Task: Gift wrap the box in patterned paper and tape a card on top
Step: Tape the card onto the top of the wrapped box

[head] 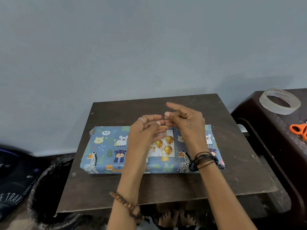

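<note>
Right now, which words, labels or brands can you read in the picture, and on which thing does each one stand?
"WONDER", printed repeatedly inside the tape roll; the rest is too blurred.
"F TRAV", on the dark bag, cut off by the frame edge; its smaller print is unreadable.
"ay", gold script on the card, mostly hidden behind the hands.

A home room: small dark wooden table (pixel 232 163), plain blue-grey wall (pixel 149 47), bag (pixel 15 176) on floor

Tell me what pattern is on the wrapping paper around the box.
Cartoon animals and leaves on blue wrapping paper, shown in the head view.
</note>
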Demonstrator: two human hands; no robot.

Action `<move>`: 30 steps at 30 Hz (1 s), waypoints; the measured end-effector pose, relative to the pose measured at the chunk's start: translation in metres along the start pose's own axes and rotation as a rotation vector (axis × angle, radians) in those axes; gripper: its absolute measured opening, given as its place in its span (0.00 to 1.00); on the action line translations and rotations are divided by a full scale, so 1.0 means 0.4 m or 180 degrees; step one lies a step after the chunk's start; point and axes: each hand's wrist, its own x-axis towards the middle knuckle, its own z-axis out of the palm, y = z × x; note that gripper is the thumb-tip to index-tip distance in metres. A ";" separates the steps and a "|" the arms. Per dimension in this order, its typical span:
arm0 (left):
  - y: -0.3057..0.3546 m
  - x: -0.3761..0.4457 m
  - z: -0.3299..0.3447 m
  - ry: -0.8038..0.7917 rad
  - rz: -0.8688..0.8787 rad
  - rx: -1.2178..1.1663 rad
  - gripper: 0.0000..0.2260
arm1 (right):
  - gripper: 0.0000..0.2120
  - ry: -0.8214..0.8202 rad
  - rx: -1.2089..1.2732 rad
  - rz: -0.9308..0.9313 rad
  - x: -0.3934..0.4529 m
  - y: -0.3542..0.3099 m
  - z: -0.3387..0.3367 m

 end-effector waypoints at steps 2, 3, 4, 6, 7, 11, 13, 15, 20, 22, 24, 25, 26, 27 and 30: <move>0.000 0.001 -0.003 0.0019 -0.0007 -0.0049 0.07 | 0.21 -0.0066 0.0088 0.0027 0.002 0.003 -0.002; -0.001 0.002 -0.004 0.0019 -0.0012 -0.0066 0.07 | 0.24 -0.0107 0.0191 0.0062 0.002 0.003 -0.002; 0.000 0.003 -0.005 0.0019 -0.0016 -0.0068 0.07 | 0.25 -0.0158 0.0323 0.0099 0.002 0.003 -0.003; -0.001 0.004 -0.005 0.0036 -0.0021 -0.0034 0.07 | 0.25 -0.0245 0.0523 0.0096 0.002 0.004 -0.007; -0.001 0.005 -0.004 0.0046 -0.0023 -0.0021 0.07 | 0.24 -0.0287 0.0571 0.0065 0.002 0.004 -0.009; -0.002 0.006 -0.006 0.0048 -0.0032 0.0017 0.08 | 0.23 -0.0355 0.0473 0.0009 0.009 0.003 -0.016; -0.002 0.005 -0.007 0.0041 -0.0038 0.0014 0.07 | 0.20 -0.0221 0.0282 0.0048 0.009 0.001 -0.015; 0.000 0.005 -0.007 0.0043 -0.0065 -0.0038 0.07 | 0.14 -0.0105 0.0183 0.0089 0.006 0.000 -0.009; 0.003 0.003 -0.006 0.0035 -0.0102 -0.0097 0.06 | 0.06 0.0054 -0.0004 0.0113 0.001 -0.011 0.010; 0.001 0.004 -0.008 0.0014 -0.0114 -0.0078 0.06 | 0.11 0.0100 -0.0227 0.0050 0.001 -0.014 0.015; 0.000 0.006 -0.010 -0.0032 -0.0131 -0.0069 0.06 | 0.14 0.0105 -0.0458 -0.0045 -0.001 -0.015 0.020; -0.001 0.007 -0.010 -0.0048 -0.0133 -0.0060 0.06 | 0.13 0.0112 -0.0517 -0.0099 -0.002 -0.015 0.025; -0.001 0.006 -0.012 -0.0046 -0.0126 -0.0055 0.06 | 0.12 0.0113 -0.0550 -0.0145 -0.004 -0.016 0.031; -0.002 0.006 -0.013 -0.0019 -0.0112 -0.0071 0.06 | 0.10 0.0111 -0.0558 -0.0169 -0.005 -0.016 0.038; 0.004 0.001 -0.020 0.0170 -0.0028 -0.0286 0.06 | 0.02 0.0003 -0.0431 -0.0218 -0.011 -0.013 0.070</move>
